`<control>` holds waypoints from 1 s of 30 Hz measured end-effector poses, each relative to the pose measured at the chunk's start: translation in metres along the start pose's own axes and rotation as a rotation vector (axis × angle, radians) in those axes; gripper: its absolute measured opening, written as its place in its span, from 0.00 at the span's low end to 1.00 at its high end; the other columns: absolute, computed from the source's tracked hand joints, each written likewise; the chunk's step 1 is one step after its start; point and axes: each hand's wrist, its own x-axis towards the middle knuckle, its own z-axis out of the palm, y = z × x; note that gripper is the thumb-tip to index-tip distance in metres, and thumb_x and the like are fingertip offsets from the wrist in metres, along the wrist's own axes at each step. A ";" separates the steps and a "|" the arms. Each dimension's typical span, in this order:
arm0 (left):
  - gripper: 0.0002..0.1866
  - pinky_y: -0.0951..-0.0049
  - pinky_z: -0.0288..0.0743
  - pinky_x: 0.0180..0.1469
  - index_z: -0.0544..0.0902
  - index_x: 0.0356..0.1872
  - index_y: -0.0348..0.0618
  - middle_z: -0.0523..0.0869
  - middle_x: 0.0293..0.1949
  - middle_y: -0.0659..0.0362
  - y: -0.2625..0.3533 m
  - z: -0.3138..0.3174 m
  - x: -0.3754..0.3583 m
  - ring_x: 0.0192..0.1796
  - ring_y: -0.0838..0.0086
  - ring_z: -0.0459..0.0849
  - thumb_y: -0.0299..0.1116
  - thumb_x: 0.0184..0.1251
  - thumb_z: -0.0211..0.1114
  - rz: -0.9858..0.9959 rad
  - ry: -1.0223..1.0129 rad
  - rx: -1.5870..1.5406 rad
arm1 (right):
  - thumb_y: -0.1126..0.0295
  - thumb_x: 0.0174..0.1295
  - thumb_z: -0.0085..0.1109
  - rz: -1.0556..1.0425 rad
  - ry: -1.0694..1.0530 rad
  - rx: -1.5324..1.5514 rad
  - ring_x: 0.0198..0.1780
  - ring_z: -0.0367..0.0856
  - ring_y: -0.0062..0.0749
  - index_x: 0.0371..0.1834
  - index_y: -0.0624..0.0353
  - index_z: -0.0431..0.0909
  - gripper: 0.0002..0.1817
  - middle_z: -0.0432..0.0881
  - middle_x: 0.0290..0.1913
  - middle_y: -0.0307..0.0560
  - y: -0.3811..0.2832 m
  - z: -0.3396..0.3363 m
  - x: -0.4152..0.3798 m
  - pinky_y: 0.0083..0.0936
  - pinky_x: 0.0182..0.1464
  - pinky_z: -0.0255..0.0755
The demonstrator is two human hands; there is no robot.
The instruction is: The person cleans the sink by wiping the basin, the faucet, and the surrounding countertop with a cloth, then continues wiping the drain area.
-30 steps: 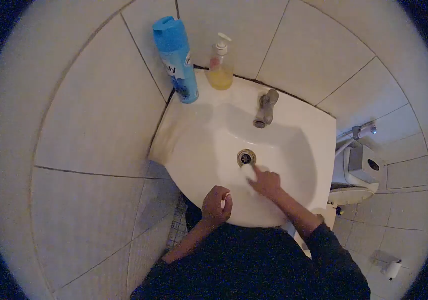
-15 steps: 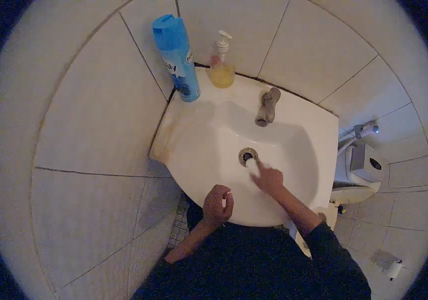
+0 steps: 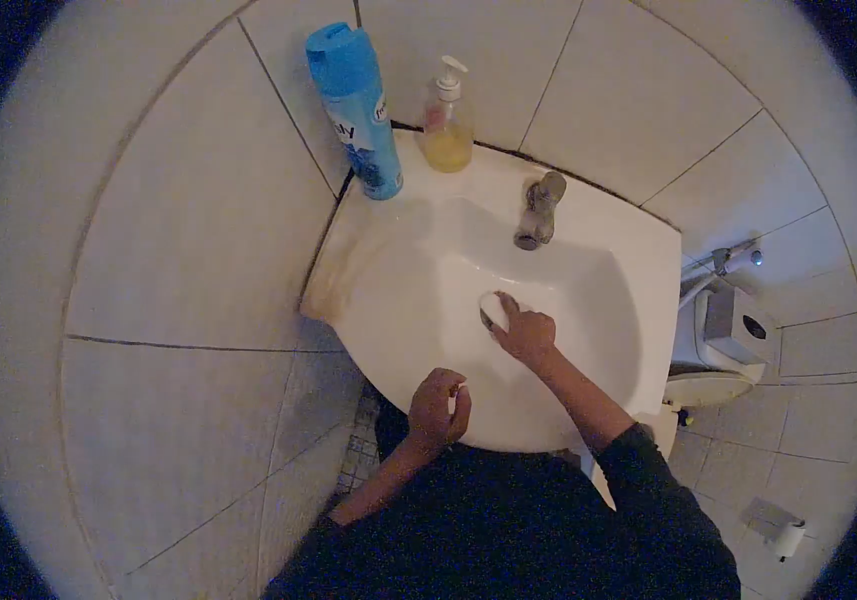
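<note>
My right hand (image 3: pixel 530 335) is down in the white sink basin (image 3: pixel 603 310), its fingers closed on a small white pad (image 3: pixel 493 307) that may be tissue or a cloth. The pad lies over the metal drain (image 3: pixel 485 323) and covers most of it. At the front rim, my left hand (image 3: pixel 437 410) is curled, thumb near the bent fingers. A tiny pale spot shows at its fingertips, too small to name. Behind the basin stands the grey metal tap (image 3: pixel 538 210).
A blue spray can (image 3: pixel 358 115) and a pump bottle of yellow liquid (image 3: pixel 447 135) stand on the sink's back left ledge. Tiled walls (image 3: pixel 188 220) rise close by. To the right are a toilet (image 3: pixel 713 385), a grey-white box (image 3: pixel 738 322) and a paper roll holder (image 3: pixel 788 540).
My right hand has moved slightly up and left with the white pad, which now covers most of the drain. My left hand has stayed nearly in place.
</note>
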 end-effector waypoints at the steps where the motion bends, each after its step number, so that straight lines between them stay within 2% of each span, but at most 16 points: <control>1: 0.08 0.67 0.68 0.27 0.70 0.34 0.38 0.74 0.26 0.52 0.000 0.000 0.000 0.24 0.65 0.73 0.23 0.52 0.56 -0.005 0.002 -0.001 | 0.43 0.55 0.44 0.003 -0.001 0.000 0.28 0.81 0.44 0.65 0.43 0.53 0.34 0.80 0.27 0.53 0.001 0.000 -0.006 0.40 0.34 0.73; 3: 0.08 0.67 0.68 0.27 0.70 0.34 0.38 0.74 0.26 0.52 0.002 0.000 0.001 0.24 0.65 0.73 0.23 0.52 0.56 -0.004 0.004 -0.003 | 0.45 0.55 0.47 -0.040 -0.131 -0.127 0.27 0.80 0.43 0.65 0.43 0.53 0.35 0.80 0.25 0.51 0.006 -0.001 -0.021 0.40 0.32 0.73; 7: 0.07 0.68 0.69 0.27 0.70 0.34 0.39 0.74 0.26 0.52 0.005 -0.001 0.002 0.24 0.65 0.73 0.23 0.52 0.56 0.009 -0.009 0.020 | 0.45 0.54 0.47 -0.085 -0.059 -0.114 0.26 0.80 0.43 0.63 0.45 0.56 0.34 0.80 0.24 0.50 0.007 0.002 -0.014 0.40 0.30 0.73; 10: 0.07 0.68 0.69 0.27 0.70 0.33 0.38 0.74 0.26 0.52 0.007 -0.002 0.002 0.24 0.65 0.73 0.23 0.52 0.56 -0.038 -0.025 0.018 | 0.46 0.55 0.48 0.017 -0.063 -0.123 0.27 0.80 0.40 0.65 0.44 0.53 0.35 0.80 0.26 0.48 -0.003 0.002 -0.012 0.38 0.29 0.73; 15: 0.07 0.68 0.69 0.28 0.71 0.33 0.38 0.75 0.27 0.52 0.005 -0.002 0.002 0.24 0.65 0.74 0.23 0.53 0.56 -0.022 0.016 -0.015 | 0.46 0.54 0.48 -0.076 -0.183 -0.148 0.29 0.81 0.43 0.64 0.46 0.53 0.35 0.80 0.27 0.50 0.011 -0.005 -0.027 0.40 0.30 0.73; 16: 0.06 0.68 0.69 0.28 0.71 0.33 0.38 0.75 0.27 0.52 0.004 0.000 0.002 0.24 0.65 0.74 0.24 0.53 0.56 -0.007 0.022 -0.016 | 0.46 0.54 0.48 -0.075 -0.184 -0.153 0.29 0.81 0.43 0.64 0.46 0.53 0.35 0.80 0.27 0.50 0.011 -0.001 -0.021 0.40 0.30 0.73; 18: 0.06 0.68 0.69 0.28 0.71 0.33 0.37 0.75 0.27 0.51 0.002 0.002 0.001 0.24 0.64 0.74 0.24 0.53 0.56 -0.013 0.027 -0.024 | 0.45 0.54 0.48 -0.024 -0.044 -0.051 0.30 0.81 0.43 0.65 0.46 0.51 0.37 0.81 0.28 0.50 0.002 0.008 -0.003 0.42 0.31 0.73; 19: 0.06 0.68 0.69 0.28 0.71 0.33 0.37 0.75 0.27 0.51 0.000 0.002 0.000 0.24 0.64 0.74 0.24 0.53 0.56 -0.016 0.026 -0.033 | 0.45 0.54 0.48 -0.028 -0.043 -0.046 0.30 0.81 0.43 0.65 0.46 0.51 0.37 0.81 0.28 0.50 0.002 0.011 -0.002 0.42 0.31 0.73; 21: 0.06 0.68 0.69 0.28 0.71 0.32 0.37 0.75 0.27 0.51 0.004 -0.001 0.000 0.25 0.64 0.74 0.24 0.53 0.56 -0.025 0.007 -0.003 | 0.42 0.54 0.45 -0.009 -0.066 -0.031 0.30 0.81 0.44 0.63 0.46 0.57 0.34 0.81 0.27 0.52 0.005 0.010 -0.011 0.43 0.33 0.73; 25: 0.06 0.67 0.70 0.29 0.71 0.32 0.38 0.75 0.27 0.51 0.004 0.000 0.001 0.25 0.64 0.74 0.24 0.53 0.56 -0.027 0.006 0.006 | 0.43 0.55 0.45 -0.086 -0.161 -0.056 0.30 0.81 0.46 0.64 0.46 0.55 0.35 0.81 0.28 0.53 0.014 0.003 -0.022 0.43 0.34 0.73; 27: 0.06 0.67 0.70 0.29 0.71 0.33 0.38 0.75 0.27 0.51 0.006 0.000 0.001 0.25 0.64 0.74 0.24 0.53 0.56 -0.035 -0.005 0.001 | 0.42 0.55 0.45 -0.049 -0.058 -0.041 0.31 0.81 0.46 0.64 0.47 0.55 0.35 0.81 0.30 0.53 0.004 0.004 -0.009 0.43 0.35 0.74; 30: 0.07 0.67 0.70 0.29 0.70 0.34 0.38 0.75 0.28 0.51 0.004 -0.001 0.000 0.26 0.64 0.74 0.23 0.53 0.56 -0.034 -0.012 0.011 | 0.41 0.54 0.45 0.059 -0.085 0.015 0.31 0.81 0.46 0.64 0.47 0.55 0.36 0.81 0.30 0.54 -0.006 -0.003 -0.011 0.42 0.35 0.74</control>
